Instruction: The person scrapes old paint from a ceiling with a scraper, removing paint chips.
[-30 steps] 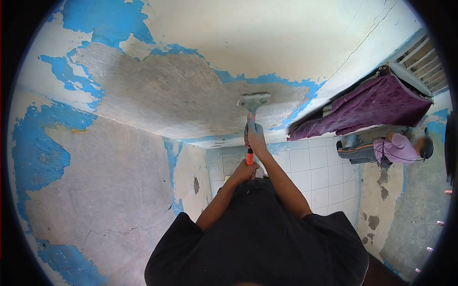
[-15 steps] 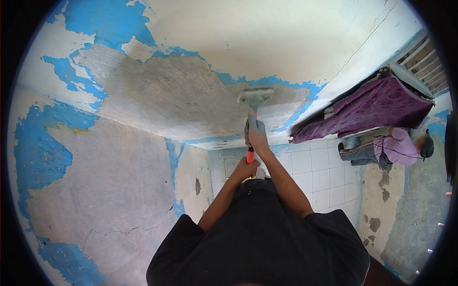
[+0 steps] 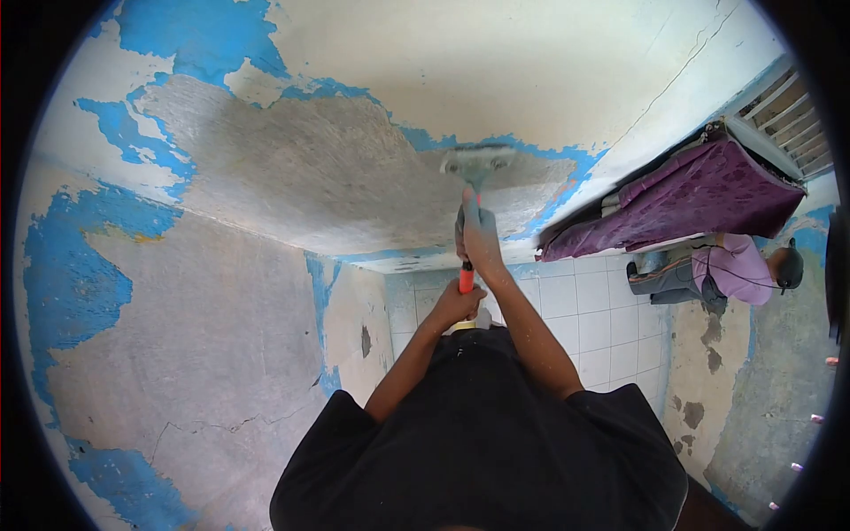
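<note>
A wide-headed scraper with a red and black handle is held in both my hands, its blade against the wall just under a ragged edge of blue paint. My right hand wraps the upper handle close below the head, the index finger laid along it. Lower down, near my body, my left hand is closed round the red end of the handle. Bare grey plaster spreads left of the blade, and cream paint covers the wall above.
To the right, a purple cloth hangs below a slatted window opening. A person in a pink top and dark cap works at the far right wall. White tiles lie beyond my right arm. A side wall with blue patches stands left.
The scraper head has slid up the wall a little, to the blue paint edge. Both hands have gone up slightly with the handle, keeping their grip.
</note>
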Action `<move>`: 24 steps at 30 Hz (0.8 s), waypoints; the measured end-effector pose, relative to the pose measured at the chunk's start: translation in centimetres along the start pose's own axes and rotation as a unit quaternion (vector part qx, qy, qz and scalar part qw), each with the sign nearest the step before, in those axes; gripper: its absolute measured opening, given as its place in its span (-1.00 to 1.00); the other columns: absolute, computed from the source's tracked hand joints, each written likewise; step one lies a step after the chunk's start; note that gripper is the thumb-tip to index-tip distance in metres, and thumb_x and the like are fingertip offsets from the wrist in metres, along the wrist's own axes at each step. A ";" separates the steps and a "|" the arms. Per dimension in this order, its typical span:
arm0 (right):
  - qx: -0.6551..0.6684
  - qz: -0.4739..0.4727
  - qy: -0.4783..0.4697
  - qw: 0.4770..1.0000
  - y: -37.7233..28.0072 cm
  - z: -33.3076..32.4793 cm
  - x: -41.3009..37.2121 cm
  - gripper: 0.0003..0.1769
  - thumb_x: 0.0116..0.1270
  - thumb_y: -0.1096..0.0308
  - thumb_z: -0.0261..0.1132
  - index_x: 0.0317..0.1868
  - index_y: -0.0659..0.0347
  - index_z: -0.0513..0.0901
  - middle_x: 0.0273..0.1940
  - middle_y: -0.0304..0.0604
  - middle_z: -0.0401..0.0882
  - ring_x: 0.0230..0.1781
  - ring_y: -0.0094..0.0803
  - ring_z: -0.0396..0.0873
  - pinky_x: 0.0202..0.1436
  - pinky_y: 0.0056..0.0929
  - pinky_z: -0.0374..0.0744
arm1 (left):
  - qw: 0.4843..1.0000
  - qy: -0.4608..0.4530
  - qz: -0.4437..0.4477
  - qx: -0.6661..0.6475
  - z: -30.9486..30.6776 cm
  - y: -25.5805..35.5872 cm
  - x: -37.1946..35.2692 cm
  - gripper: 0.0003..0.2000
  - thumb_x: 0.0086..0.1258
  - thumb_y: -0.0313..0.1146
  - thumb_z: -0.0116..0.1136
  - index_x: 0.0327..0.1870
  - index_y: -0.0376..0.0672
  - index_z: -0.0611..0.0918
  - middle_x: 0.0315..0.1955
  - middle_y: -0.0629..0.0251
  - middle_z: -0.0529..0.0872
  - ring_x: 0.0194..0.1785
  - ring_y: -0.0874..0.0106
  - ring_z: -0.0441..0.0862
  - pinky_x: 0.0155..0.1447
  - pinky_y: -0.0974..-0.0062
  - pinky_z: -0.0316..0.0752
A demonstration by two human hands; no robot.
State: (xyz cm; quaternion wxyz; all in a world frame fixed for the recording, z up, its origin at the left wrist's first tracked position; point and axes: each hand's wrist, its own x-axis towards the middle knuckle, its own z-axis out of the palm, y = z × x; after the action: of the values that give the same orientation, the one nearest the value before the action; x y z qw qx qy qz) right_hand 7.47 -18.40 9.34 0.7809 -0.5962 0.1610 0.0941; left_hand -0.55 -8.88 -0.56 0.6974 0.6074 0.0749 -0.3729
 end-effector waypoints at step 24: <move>-0.009 0.021 0.017 1.000 1.9 0.7 0.4 -0.33 0.39 -0.27 0.06 -0.73 -0.02 0.17 -0.81 -0.43 0.08 -0.88 -0.61 0.08 -0.80 -0.55 0.09 | 0.999 0.036 0.000 0.030 -1.1 -2.1 0.4 -0.75 0.30 -0.36 0.13 -0.59 -0.21 0.46 -0.79 0.38 0.41 -0.75 0.52 0.36 -0.62 0.50 0.25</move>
State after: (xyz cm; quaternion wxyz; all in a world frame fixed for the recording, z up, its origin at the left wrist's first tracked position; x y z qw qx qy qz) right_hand 7.33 -17.19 7.60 0.7706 -0.6009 0.1863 0.1018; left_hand -1.21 -8.02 -2.74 0.6757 0.6411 0.0882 -0.3530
